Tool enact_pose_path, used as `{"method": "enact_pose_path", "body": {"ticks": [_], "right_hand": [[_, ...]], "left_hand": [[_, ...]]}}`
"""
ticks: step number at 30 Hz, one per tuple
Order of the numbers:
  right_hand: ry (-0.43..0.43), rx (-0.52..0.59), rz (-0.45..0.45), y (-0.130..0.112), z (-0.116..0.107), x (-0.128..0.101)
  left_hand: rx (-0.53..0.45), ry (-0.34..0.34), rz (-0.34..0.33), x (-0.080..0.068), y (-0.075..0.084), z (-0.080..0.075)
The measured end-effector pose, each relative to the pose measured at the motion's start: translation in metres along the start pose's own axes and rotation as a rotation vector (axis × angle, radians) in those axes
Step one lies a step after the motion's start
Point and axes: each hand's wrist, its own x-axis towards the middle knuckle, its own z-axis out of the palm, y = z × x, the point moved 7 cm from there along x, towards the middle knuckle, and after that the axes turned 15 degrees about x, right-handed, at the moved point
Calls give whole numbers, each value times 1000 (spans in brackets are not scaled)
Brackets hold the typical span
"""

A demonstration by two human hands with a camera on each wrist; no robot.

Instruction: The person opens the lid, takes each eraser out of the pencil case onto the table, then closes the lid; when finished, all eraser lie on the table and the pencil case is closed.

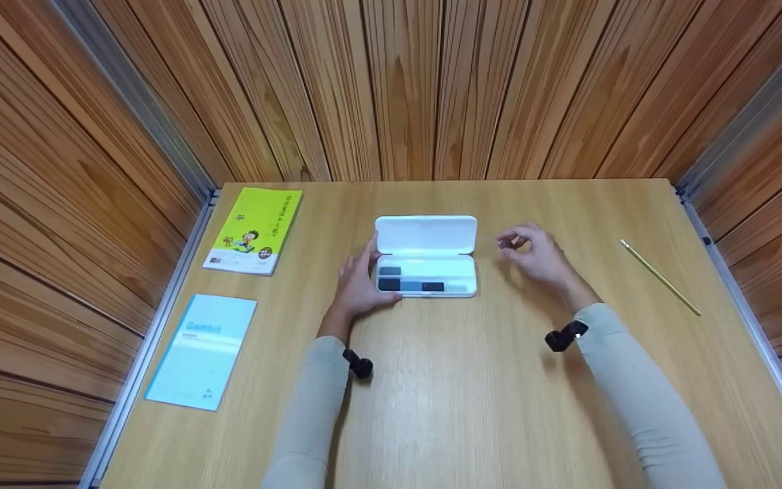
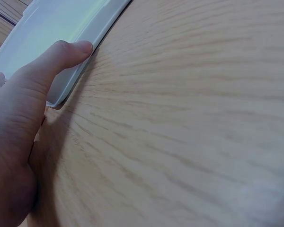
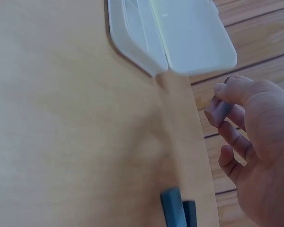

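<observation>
Sleeves [image 1: 642,401], pale, 2, reaching in from the near edge; black wrist-worn devices [image 1: 358,367], 2, 1 per arm.

Pencil case [image 1: 426,236], white, hinged, 1: lid raised, mid-table, between the hands. Contents: dark blocks [image 1: 433,286], 3, of which 1 lies in the far compartment and 2 in the near; blue piece [image 1: 412,286], 1, between the near 2.

Left hand [image 1: 357,285], 1: grasping the case at its left end, thumb along the front rim.

Right hand [image 1: 537,258], 1: fingertips pinching a small block [image 3: 219,111], 1, raised above the table, right of the case and apart from it.

Bluish-dark blocks [image 3: 173,207], 2, side by side, cut off by the lower border of the right wrist view.

Lime-green book [image 1: 255,227], cartoon cover, 1, far left. Light-blue "Gambit" booklet [image 1: 202,353], 1, nearer, same side. Gold pencil [image 1: 660,277], 1, lying slantwise at right.

Table [image 1: 445,401], wood-grain, 1.
</observation>
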Motion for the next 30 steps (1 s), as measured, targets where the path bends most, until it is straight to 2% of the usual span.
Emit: {"method": "enact_pose_path", "body": {"ticks": [14,30], "right_hand": [[95,19,109,47,-60,-29],[252,-58,97,77,-96,-55]], "left_hand": [[0,-1,-10,1,-2,2],[-2,3,-11,1,-1,1]]}}
